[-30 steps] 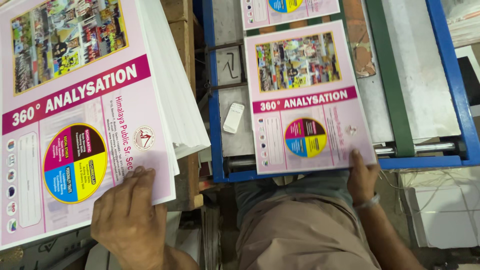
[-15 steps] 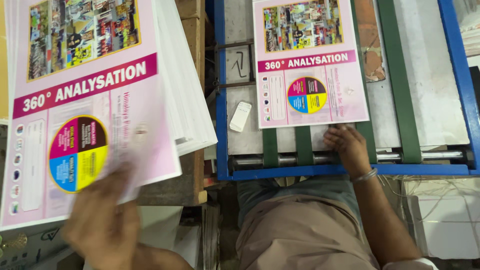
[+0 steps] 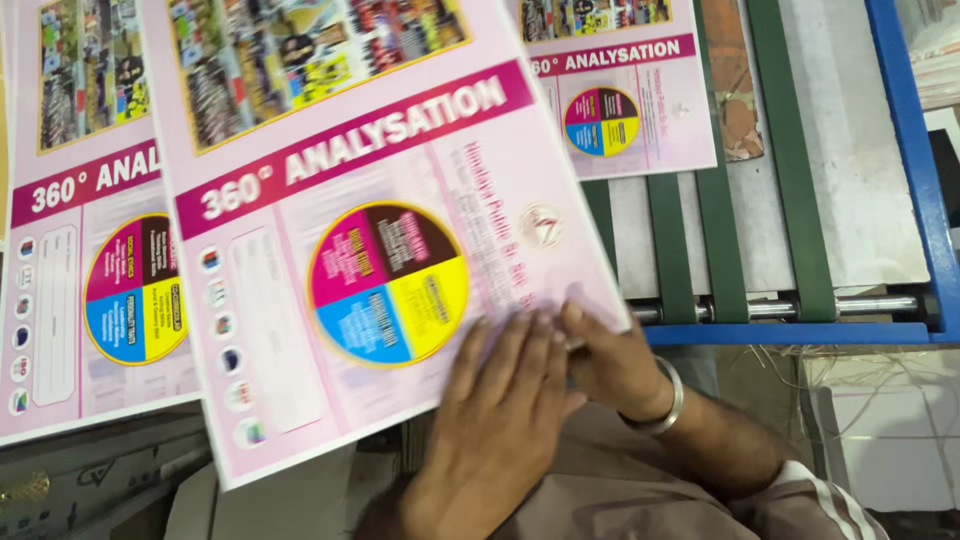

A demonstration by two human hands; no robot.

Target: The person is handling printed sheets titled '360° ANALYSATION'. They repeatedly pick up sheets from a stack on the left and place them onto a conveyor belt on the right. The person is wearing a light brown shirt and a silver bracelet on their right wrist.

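Note:
A large pink printed sheet (image 3: 330, 200) with a photo collage and a four-coloured circle is lifted and tilted across the middle of the view. My left hand (image 3: 500, 420) lies flat on its lower right part, fingers spread. My right hand (image 3: 610, 365), with a metal bangle on the wrist, grips the sheet's lower right corner. A stack of the same pink sheets (image 3: 80, 250) lies at the left, under the lifted one. Another such sheet (image 3: 630, 100) rides further away on the green belts (image 3: 720, 230) of the machine.
The machine has a blue frame (image 3: 910, 170), a grey bed and a metal roller (image 3: 800, 305) at its near end. White paper stacks (image 3: 880, 440) sit at the lower right. A grey metal part (image 3: 90, 480) is below the stack at left.
The top sheet has come off the left stack and moved right toward the belts. My right hand left the earlier sheet, which travelled away on the belts, and now grips the new sheet's corner.

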